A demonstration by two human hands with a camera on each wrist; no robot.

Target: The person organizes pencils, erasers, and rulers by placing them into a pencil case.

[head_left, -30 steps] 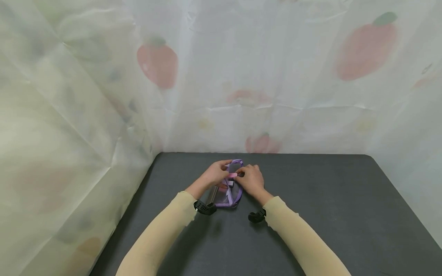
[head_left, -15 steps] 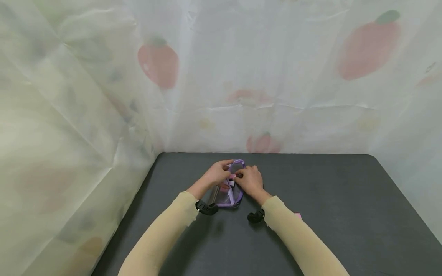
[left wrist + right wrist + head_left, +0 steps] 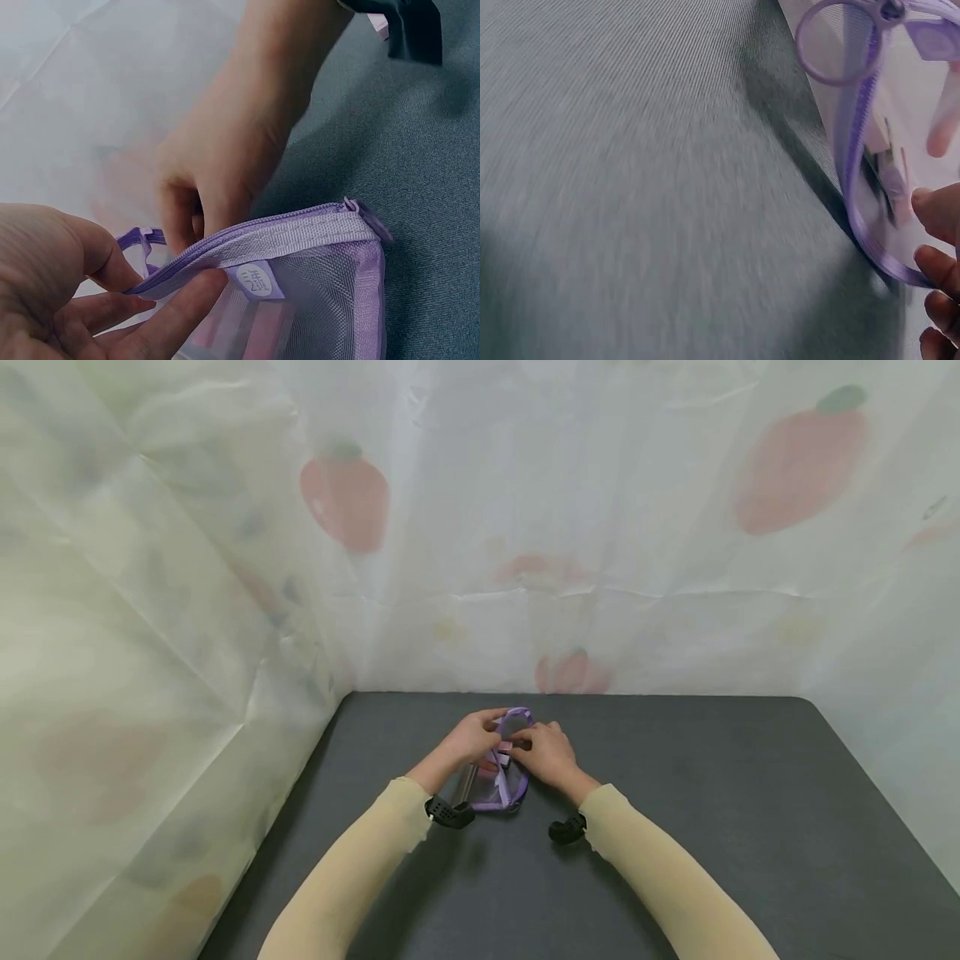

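Note:
A clear mesh pouch (image 3: 497, 781) with purple trim lies on the dark grey table (image 3: 712, 793), pink items showing through it. My left hand (image 3: 480, 733) pinches the pouch's upper zip edge between thumb and fingers. My right hand (image 3: 542, 748) holds the opposite side of the same edge. In the left wrist view, my left hand (image 3: 161, 279) grips the purple zip band (image 3: 285, 236) above a small purple label (image 3: 256, 282), with my right hand (image 3: 217, 172) behind it. The right wrist view shows the pouch (image 3: 907, 112), its round purple ring pull (image 3: 804, 54) and my right fingertips (image 3: 934, 211) at the edge.
White sheeting printed with strawberries (image 3: 345, 497) closes off the back, left and right of the table. Black wrist-mounted cameras (image 3: 448, 812) (image 3: 564, 831) sit at both cuffs. Bare table surface stretches right of the hands and toward the near edge.
Both hands stay on the pouch's top edge. My right wrist and forearm have shifted slightly to the right. The pouch has barely moved.

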